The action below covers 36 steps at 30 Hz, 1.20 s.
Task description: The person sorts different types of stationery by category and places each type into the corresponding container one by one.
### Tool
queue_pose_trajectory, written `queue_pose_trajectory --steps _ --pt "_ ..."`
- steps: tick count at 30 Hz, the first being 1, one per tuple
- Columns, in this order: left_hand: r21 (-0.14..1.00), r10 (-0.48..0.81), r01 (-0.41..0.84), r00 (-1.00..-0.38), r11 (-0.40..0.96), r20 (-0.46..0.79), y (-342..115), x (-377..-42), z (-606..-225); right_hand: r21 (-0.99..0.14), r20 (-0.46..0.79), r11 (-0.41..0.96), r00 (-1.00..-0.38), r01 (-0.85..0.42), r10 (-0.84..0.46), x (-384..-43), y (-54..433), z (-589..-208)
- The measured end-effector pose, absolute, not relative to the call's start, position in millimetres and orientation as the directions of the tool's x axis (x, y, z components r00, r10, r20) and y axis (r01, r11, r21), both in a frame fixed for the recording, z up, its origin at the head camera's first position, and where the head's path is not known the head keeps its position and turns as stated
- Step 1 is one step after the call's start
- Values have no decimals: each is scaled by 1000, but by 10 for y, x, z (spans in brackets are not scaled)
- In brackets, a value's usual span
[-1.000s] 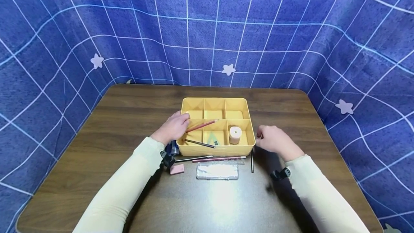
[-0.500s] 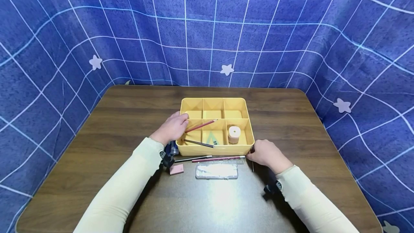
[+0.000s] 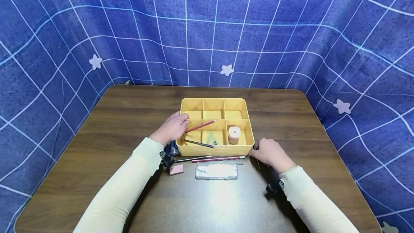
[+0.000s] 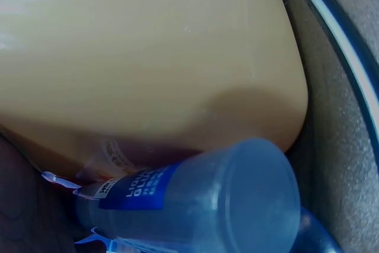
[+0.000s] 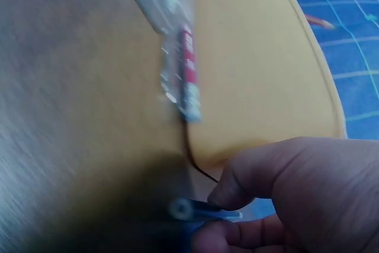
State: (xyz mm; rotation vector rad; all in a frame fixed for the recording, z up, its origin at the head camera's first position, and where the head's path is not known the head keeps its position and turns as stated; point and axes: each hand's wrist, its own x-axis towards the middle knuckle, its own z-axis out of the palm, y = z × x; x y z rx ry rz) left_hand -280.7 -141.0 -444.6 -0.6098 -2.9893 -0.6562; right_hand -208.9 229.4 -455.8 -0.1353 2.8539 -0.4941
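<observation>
A yellow divided storage box (image 3: 213, 150) stands mid-table. My left hand (image 3: 173, 127) grips its left rim, the thumb at the edge and the other fingers largely hidden. Beside the box's front right corner, my right hand (image 3: 270, 154) pinches a slim dark pencil (image 5: 201, 210) between thumb and fingers, its round end showing in the right wrist view. Inside the box lie a red pencil (image 3: 202, 126), a dark pencil (image 3: 198, 143), a green triangle ruler (image 3: 211, 139) and a pale pink cylindrical object with a hole on top (image 3: 234, 135).
Before the box lie a black pencil (image 3: 192, 159), a maroon pencil (image 3: 220, 158), a clear ruler (image 3: 237, 161), a clear flat case (image 3: 216, 171) and a pink eraser (image 3: 176, 169). A liquid glue bottle (image 4: 195, 199) lies against its left side. Blue curtain (image 3: 207, 31) surrounds the table.
My right hand has come down and left to the dark pencil beside the box and taken hold of it; the pencil has since shifted slightly right. My left hand stays on the box.
</observation>
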Motion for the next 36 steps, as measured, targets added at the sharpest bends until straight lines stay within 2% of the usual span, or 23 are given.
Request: queue_pose_trajectory --steps 5,12,17,21,25,30,36 --pt "398 374 384 -921 833 105 -1415 -2802 -4437 -318 -143 946 -983 -65 -115 -2156 2421 -4360" --pt "410 370 377 -924 831 99 -1411 -2784 -4410 -334 77 928 -987 -162 -144 -2172 2435 -3987" --pt "405 368 374 -925 834 96 -1411 -2790 -4423 -356 226 901 -959 -246 -172 -2127 2324 -3730" --pt "406 366 371 -926 835 93 -1410 -2789 -4421 -370 300 874 -931 -314 -207 -2063 2173 -3536" --pt "408 368 374 -925 833 95 -1411 -2785 -4415 -338 358 844 -887 -416 -294 -2025 2016 -3403" --pt "407 366 371 -926 835 94 -1408 -2786 -4421 -286 374 789 -822 -543 -430 -2015 1861 -3316" --pt "409 358 360 -930 839 84 -1408 -2798 -4424 -227 275 758 -787 -612 -553 -2002 1649 -3264"
